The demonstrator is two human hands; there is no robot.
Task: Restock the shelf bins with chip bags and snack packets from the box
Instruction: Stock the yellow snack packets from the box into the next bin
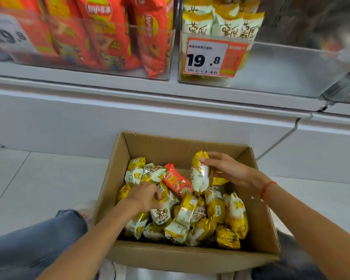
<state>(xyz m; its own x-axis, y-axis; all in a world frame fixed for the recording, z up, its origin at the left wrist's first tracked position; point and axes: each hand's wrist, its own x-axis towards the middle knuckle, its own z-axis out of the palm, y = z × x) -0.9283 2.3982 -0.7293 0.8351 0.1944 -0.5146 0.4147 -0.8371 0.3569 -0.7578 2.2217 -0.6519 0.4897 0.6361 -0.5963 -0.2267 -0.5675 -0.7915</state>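
An open cardboard box (141, 147) stands on the floor below the shelf, holding several yellow-and-white snack packets (235, 214) and one red chip bag (175, 179). My right hand (228, 169) grips an upright yellow-and-white packet (198, 176) at the box's far right. My left hand (144, 196) reaches into the left side of the pile, its fingers curled onto a yellow-and-white packet (162, 214). Above, a clear bin (156, 74) holds red chip bags (107, 35). The clear bin (281, 75) to its right holds yellow-and-white packets (222, 23) at its left end only.
A price tag reading 19.8 (212, 57) hangs on the right bin's front; another tag (7, 34) is on the left bin. The white shelf base (69, 116) runs behind the box. My knee in jeans (38, 241) is at the lower left on the tiled floor (28, 178).
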